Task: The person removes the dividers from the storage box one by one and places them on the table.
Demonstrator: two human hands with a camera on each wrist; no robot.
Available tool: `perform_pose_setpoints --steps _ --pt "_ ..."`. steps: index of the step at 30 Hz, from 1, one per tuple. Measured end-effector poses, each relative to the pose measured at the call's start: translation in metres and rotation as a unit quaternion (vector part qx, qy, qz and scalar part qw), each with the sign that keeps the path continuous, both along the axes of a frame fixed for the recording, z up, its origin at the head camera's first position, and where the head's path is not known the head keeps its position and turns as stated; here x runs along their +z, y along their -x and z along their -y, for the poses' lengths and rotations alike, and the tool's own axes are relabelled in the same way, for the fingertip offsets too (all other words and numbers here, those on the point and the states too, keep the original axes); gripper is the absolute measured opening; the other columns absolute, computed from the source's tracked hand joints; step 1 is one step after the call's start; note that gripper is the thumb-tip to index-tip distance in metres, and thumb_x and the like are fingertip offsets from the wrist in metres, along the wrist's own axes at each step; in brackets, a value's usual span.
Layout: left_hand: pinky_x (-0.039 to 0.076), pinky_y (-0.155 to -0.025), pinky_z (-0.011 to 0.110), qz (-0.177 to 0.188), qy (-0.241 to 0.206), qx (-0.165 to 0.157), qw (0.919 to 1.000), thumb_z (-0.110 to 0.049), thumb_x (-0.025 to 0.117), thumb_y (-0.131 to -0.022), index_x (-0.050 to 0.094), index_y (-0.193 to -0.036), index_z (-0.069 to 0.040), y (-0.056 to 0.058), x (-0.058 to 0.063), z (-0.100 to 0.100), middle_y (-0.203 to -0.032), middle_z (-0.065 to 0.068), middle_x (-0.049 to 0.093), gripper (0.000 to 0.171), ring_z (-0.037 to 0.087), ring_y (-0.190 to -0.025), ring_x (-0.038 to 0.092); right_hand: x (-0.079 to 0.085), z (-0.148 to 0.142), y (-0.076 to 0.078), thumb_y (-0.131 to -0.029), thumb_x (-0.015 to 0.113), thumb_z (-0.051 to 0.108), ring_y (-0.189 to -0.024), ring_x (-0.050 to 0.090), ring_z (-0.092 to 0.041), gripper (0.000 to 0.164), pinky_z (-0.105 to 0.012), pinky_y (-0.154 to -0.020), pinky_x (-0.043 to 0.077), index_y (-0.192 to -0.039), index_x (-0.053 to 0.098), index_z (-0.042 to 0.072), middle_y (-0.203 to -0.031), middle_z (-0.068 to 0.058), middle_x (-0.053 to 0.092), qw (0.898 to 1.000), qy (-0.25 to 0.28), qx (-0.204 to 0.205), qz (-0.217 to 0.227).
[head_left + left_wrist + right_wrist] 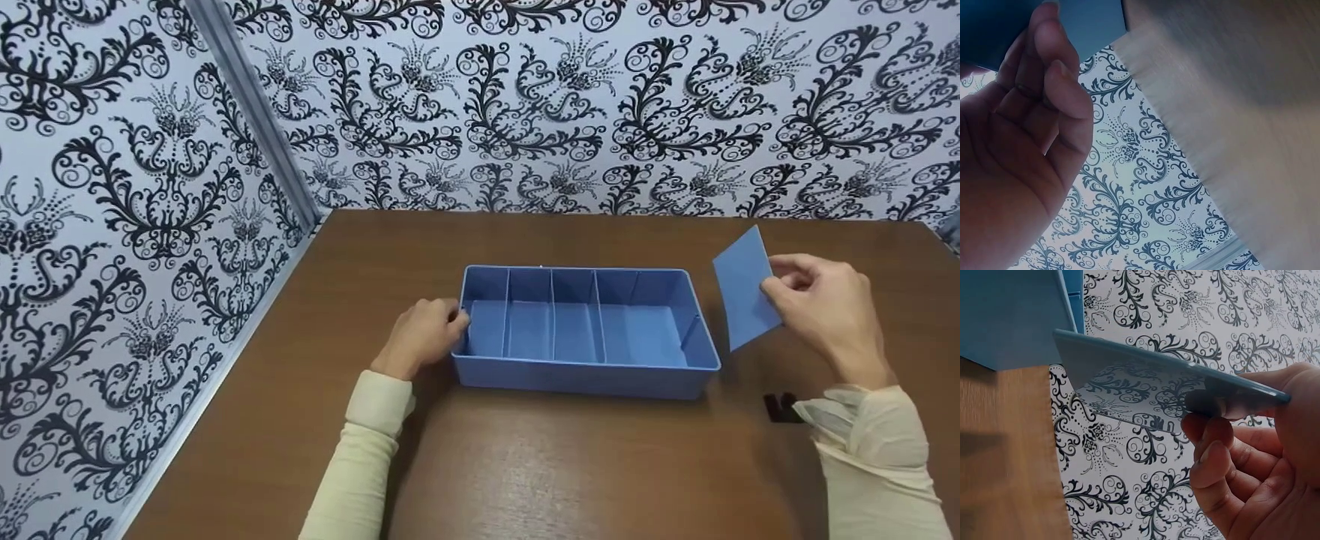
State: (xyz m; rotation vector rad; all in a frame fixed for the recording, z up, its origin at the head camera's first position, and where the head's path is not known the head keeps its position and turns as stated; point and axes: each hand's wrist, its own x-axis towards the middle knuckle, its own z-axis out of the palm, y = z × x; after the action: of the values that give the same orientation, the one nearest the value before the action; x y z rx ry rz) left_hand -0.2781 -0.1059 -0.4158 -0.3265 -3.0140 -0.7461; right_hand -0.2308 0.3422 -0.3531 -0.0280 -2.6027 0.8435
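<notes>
A long blue plastic box [585, 379] sits on the table, with three thin upright dividers [553, 322] across it. Its widest compartment lies at the right end. My left hand [420, 334] grips the box's left end wall at the rim; in the left wrist view the fingers curl beside the blue wall [1095, 22]. To the right of the box, my right hand [829, 311] pinches a flat blue divider panel [742, 292] between thumb and fingers. The panel is held tilted in the air, apart from the box. The right wrist view shows its glossy face [1123, 377] and thin edge.
A small black object [780, 407] lies on the brown wooden table [562, 465], partly behind the right sleeve [877, 442]. Patterned black-and-white walls [525, 112] stand at the back and left, meeting at a grey corner strip [255, 97].
</notes>
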Motion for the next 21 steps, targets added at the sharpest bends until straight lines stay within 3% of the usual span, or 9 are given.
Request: perform_pose_setpoints --steps 9,21 --pt "0.043 -0.065 0.035 0.007 -0.005 0.003 1.0 -0.027 0.052 -0.099 0.066 -0.091 -0.011 -0.001 0.0 -0.001 -0.074 0.002 0.056 0.022 0.019 -0.07 0.055 -0.01 -0.006 0.006 -0.09 0.06 0.016 -0.063 0.052 0.003 0.036 -0.017 -0.058 0.039 -0.12 0.067 -0.002 -0.081 -0.007 0.07 1.0 -0.004 0.008 0.022" --pt "0.042 -0.065 0.035 -0.003 -0.006 -0.003 1.0 -0.027 0.052 -0.099 0.064 -0.088 -0.012 0.0 -0.001 0.0 -0.072 0.002 0.055 0.023 0.019 -0.069 0.054 -0.028 -0.014 0.015 -0.092 0.059 0.019 -0.071 0.055 -0.005 0.038 -0.018 -0.06 0.041 -0.123 0.064 -0.003 -0.093 -0.015 0.07 0.996 -0.024 0.017 0.08"
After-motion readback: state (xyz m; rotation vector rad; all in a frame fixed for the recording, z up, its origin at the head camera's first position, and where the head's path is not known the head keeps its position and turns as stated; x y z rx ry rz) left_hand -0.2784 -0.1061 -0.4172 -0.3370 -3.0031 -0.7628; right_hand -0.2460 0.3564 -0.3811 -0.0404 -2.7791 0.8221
